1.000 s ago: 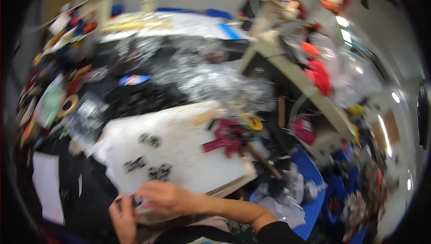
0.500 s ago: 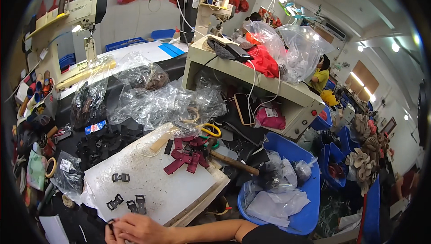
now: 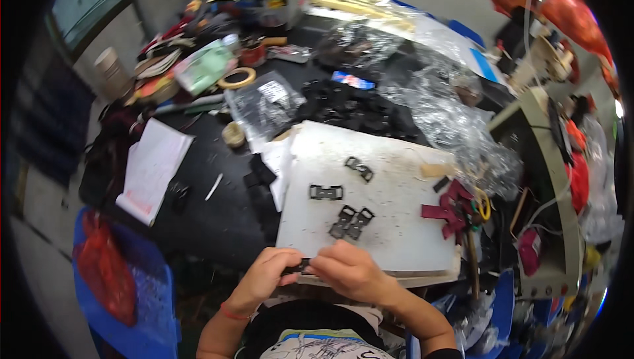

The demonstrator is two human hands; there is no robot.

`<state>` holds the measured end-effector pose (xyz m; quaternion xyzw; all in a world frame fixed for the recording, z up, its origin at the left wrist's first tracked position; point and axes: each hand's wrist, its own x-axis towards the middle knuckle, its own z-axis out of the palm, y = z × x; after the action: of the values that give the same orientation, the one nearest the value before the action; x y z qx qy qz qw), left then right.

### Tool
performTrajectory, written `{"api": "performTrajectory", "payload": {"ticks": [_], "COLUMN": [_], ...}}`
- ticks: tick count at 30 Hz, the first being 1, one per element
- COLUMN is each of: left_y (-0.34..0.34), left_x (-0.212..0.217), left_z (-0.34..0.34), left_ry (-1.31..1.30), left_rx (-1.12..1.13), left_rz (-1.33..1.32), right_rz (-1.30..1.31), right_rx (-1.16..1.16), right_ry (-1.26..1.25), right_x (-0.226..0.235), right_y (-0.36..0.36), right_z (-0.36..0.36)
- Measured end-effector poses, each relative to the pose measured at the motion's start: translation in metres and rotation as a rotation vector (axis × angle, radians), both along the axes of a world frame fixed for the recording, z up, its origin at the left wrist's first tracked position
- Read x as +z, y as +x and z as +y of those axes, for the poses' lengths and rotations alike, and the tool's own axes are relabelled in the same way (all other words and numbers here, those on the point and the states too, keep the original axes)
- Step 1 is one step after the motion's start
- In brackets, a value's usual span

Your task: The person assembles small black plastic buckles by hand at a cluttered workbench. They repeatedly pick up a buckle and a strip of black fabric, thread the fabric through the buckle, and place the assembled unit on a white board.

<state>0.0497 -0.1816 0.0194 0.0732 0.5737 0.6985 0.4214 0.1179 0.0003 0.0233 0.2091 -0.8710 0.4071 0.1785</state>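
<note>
Both of my hands meet at the near edge of a white board (image 3: pixel 386 247). A small black buckle-shaped piece (image 3: pixel 300 268) is pinched between them, partly covered by fingers. My left hand (image 3: pixel 264 278), with a red band on its wrist, grips its left end. From the right, my right hand (image 3: pixel 350 270) holds the other end, fingers curled. Similar black pieces with slotted ends lie on the board: one tilted (image 3: pixel 359 169), one level (image 3: pixel 326 192), and a touching pair (image 3: pixel 343 221) close beyond my right hand.
Maroon strips (image 3: pixel 452 211) and a hammer's wooden handle (image 3: pixel 473 263) lie at the board's right. A black heap (image 3: pixel 350 109) and clear plastic bags (image 3: pixel 439 118) sit beyond. Paper sheets (image 3: pixel 155 169) lie left; a blue tub (image 3: pixel 158 293) holding a red bag stands lower left.
My view has swung left and down, bringing both hands and the near table into sight. The pieces on the board keep their arrangement.
</note>
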Motion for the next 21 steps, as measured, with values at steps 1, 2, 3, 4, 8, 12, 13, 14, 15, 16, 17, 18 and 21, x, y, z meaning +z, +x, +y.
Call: {"api": "performTrajectory", "payload": {"ticks": [1,2,3,4,8,12,13,14,15,16,17,18,21], "left_y": [-0.002,-0.006,-0.009,-0.010,-0.006,-0.009,-0.008,-0.011,-0.018,-0.028,-0.043,-0.047,-0.046], "left_x": [-0.006,-0.016,-0.019,-0.021,-0.028,-0.030,-0.029,-0.018,-0.006,-0.020,-0.023,-0.035,-0.068], "left_z": [-0.006,-0.010,-0.013,-0.011,-0.002,-0.002,-0.004,-0.003,-0.001,-0.001,-0.006,-0.005,-0.009], "left_ry": [0.026,0.064,0.061,0.062,0.042,-0.024,-0.048,-0.150,-0.252,-0.193,-0.448,-0.655,-0.798], "left_rx": [0.005,-0.068,-0.095,-0.127,-0.125,-0.149,-0.133,-0.053,0.025,0.232,0.270,0.283,0.225], "left_rz": [-0.161,0.003,-0.016,-0.037,-0.017,0.114,0.158,0.224,0.290,0.523,0.899,1.123,1.284], "right_rz": [-0.049,-0.067,-0.084,-0.100,-0.059,-0.011,-0.013,-0.004,0.006,0.019,0.032,-0.020,0.020], "right_rx": [0.039,0.059,0.075,0.085,0.057,-0.054,-0.079,-0.111,-0.166,-0.223,-0.269,-0.320,-0.317], "right_ry": [-0.039,-0.020,-0.001,0.021,0.036,0.007,-0.023,-0.034,-0.050,-0.060,-0.072,-0.159,-0.159], "right_x": [0.000,-0.001,-0.002,-0.004,-0.014,-0.028,-0.029,-0.030,-0.028,-0.020,-0.016,-0.014,-0.009], "right_y": [-0.002,-0.002,-0.002,-0.001,0.000,-0.001,-0.003,-0.003,-0.003,-0.002,-0.001,0.001,-0.001], "right_z": [-0.003,-0.003,-0.003,-0.001,0.001,-0.002,-0.004,0.000,0.004,0.007,0.008,0.007,0.004]}}
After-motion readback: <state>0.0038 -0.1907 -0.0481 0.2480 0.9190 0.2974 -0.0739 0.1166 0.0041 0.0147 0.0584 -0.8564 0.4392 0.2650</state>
